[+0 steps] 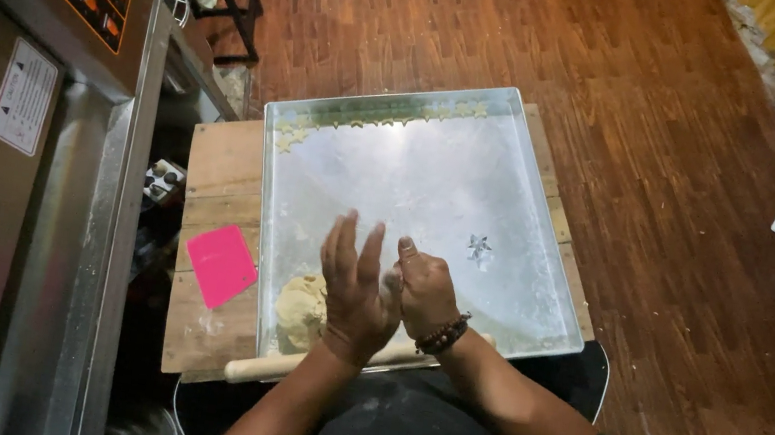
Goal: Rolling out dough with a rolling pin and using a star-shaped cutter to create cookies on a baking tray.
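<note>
Dough portion worked between two hands above the metal baking tray (536, 314).

At far left of the frame a steel oven (17, 196) is seen; right of it, a pink scraper (220, 265) lies on the wooden counter (195, 332), and a rolling pin (271, 366) rests along the tray's near edge. The dough lump (298, 311) sits in the tray's lower left corner, touching the left hand (354, 289), whose grip is open, fingers spread. The right hand (423, 288) is loosely curled against it; whether dough is pinched cannot be told. A star cutter (479, 249) lies just right. Star shapes (376, 117) are ranged along the upper rim. Shaping is judged in hand; flattening before cutting is judged next.
</note>
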